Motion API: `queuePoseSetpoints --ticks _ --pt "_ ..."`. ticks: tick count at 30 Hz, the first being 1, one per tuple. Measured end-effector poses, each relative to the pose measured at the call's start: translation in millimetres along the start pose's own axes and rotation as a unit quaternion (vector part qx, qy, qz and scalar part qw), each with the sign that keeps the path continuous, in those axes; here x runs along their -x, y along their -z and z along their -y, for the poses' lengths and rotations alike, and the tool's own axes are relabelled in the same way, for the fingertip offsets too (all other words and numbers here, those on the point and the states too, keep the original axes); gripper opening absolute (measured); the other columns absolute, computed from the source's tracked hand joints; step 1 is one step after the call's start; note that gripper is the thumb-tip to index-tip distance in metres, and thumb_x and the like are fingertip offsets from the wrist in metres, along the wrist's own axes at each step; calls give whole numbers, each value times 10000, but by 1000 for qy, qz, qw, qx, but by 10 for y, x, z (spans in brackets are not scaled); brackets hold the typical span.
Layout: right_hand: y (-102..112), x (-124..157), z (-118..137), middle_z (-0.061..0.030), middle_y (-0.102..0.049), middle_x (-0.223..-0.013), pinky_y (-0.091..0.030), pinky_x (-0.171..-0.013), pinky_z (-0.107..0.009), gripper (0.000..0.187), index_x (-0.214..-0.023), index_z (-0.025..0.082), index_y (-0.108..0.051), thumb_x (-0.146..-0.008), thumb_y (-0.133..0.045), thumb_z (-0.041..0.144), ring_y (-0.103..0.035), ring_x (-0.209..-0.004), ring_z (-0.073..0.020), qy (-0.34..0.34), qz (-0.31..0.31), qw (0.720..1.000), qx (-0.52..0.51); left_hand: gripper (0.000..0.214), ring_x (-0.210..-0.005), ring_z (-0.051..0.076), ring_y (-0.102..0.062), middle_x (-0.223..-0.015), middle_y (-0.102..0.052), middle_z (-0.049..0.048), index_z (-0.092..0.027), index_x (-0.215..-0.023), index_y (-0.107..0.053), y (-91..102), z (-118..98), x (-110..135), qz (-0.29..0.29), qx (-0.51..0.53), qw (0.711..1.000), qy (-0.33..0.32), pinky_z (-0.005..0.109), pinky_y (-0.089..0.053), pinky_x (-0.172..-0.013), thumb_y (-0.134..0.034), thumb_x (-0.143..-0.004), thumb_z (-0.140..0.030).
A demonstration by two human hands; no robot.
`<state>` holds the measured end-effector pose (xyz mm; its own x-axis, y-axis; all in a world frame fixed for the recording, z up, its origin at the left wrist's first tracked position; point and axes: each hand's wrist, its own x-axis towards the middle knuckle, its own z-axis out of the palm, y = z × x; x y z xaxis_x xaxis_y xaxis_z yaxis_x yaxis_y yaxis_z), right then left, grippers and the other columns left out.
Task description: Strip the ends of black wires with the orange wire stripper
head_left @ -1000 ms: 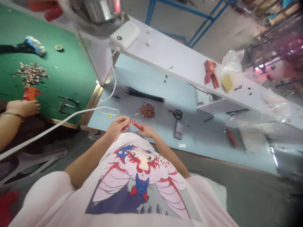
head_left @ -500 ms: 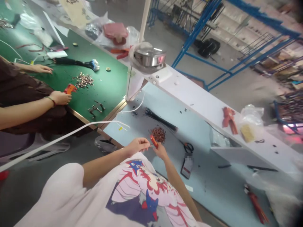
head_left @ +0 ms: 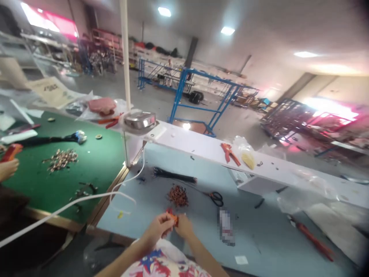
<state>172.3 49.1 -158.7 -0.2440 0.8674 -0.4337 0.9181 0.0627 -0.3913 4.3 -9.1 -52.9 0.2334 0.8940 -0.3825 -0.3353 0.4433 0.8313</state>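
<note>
My right hand [head_left: 184, 227] is closed around a small orange hand tool [head_left: 174, 218], whose exact kind I cannot make out. Right beside it, my left hand [head_left: 157, 227] has its fingers pinched together at the tool; whatever they hold is hidden. Just beyond both hands lies a pile of small copper-coloured pieces [head_left: 178, 195]. Farther back, a bundle of black wires [head_left: 174, 175] rests on the light blue table [head_left: 201, 238]. Black-handled scissors [head_left: 216, 198] lie to the right of the pile.
A blurred-out phone-like object [head_left: 226, 227] lies right of my hands. Red-handled pliers [head_left: 313, 237] are at the far right. A white shelf [head_left: 190, 140] runs along the back, holding an orange tool [head_left: 230, 154]. At left, a co-worker's hand [head_left: 8, 169] grips an orange tool over a green table [head_left: 100, 169].
The view has tilted up and shows more of the room. My hands have come closer together, with my left fingers now at the orange tool. The co-worker is mostly out of view.
</note>
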Motion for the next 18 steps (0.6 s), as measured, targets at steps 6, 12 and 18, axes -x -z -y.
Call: queuePoseSetpoints --ticks 6,12,18 --pt "-168 -13 -153 -150 -611 -1088 -361 -912 -469 483 -955 190 -650 -490 -569 88 -514 -1094 -396 -9 -92 995 42 528 -402 33 -223 -459 -358 -88 -183 -610 -437 175 83 -57 -68 -23 997 35 202 -121 -425 -679 -480 -633" --pt "-195 49 -62 -130 -624 -1037 -406 -868 -449 330 -909 203 -642 -595 -552 157 -560 -1024 -347 -10 -150 988 -29 491 -393 50 -251 -463 -385 -70 -192 -601 -482 281 244 -283 -114 -81 990 12 204 -160 -424 -638 -496 -645" --pt "196 369 316 -35 -660 -928 -458 -749 -285 372 -983 225 -602 -657 -466 106 -628 -846 -201 125 -107 944 -285 431 -471 102 -342 -449 -400 -40 -191 -496 -458 245 419 -464 -88 -230 968 -46 248 -268 -513 -631 -523 -585"
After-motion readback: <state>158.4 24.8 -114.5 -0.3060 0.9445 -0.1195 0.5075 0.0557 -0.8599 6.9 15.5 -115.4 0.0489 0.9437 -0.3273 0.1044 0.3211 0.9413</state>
